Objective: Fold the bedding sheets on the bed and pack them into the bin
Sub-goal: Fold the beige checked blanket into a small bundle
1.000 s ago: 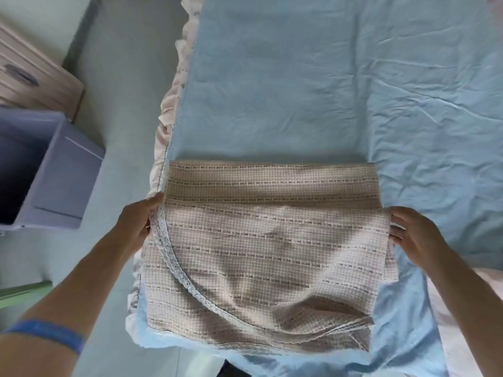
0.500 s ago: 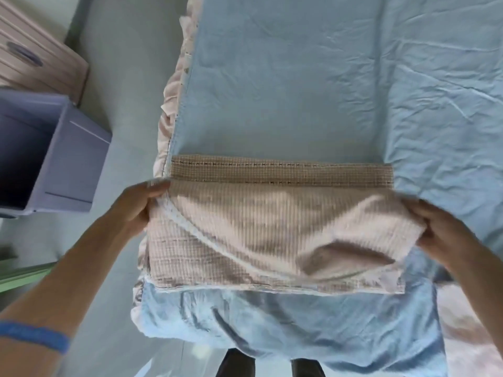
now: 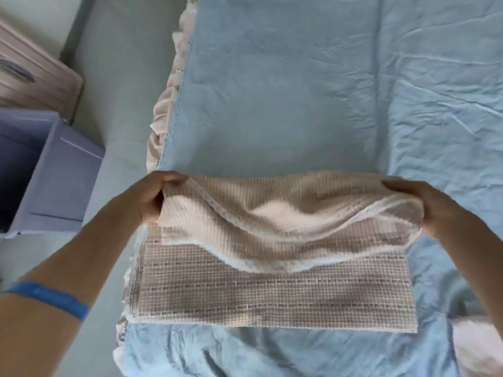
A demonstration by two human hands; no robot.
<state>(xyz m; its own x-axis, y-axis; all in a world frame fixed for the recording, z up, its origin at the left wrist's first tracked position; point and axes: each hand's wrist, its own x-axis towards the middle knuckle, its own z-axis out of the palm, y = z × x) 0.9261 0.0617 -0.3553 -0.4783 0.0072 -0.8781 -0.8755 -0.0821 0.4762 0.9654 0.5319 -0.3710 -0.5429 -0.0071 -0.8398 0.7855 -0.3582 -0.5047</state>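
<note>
both hands, the left hand (image 3: 152, 198) and right hand (image 3: 424, 206), pinched the raised end corners of the checked sheet (image 3: 272, 289) lying on the bed (image 3: 272, 91), where its sagging middle risked a crooked fold.

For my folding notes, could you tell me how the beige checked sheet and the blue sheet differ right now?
The beige checked sheet is folded small, its top layer lifted by the left hand and right hand; the blue sheet lies spread beneath, untouched, plain and wrinkled. Both are on the bed.
</note>
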